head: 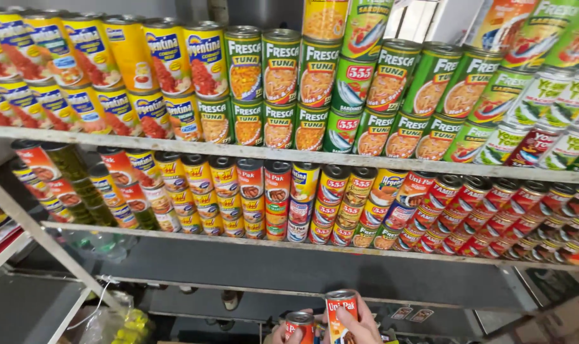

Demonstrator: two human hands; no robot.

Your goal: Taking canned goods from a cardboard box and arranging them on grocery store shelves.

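At the bottom middle of the head view, my right hand (361, 328) grips an upright red and orange can (339, 313) with a silver lid. Just to its left, my left hand (278, 335) holds a second, lower red can (300, 326); only the fingers show at the frame's edge. Both cans sit below the empty dark lower shelf (289, 267). Above it, the middle shelf (340, 250) carries rows of stacked red, yellow and orange cans (264, 197). The top shelf (283, 155) holds green cans (283, 83) and yellow cans (111, 64).
A slanted white metal brace (41, 239) crosses the lower left. A clear plastic bag with something yellow (120, 325) lies at the bottom left. Grey flat surfaces (21, 306) lie at the far left. Small labels (412, 314) sit on the shelf edge at the bottom right.
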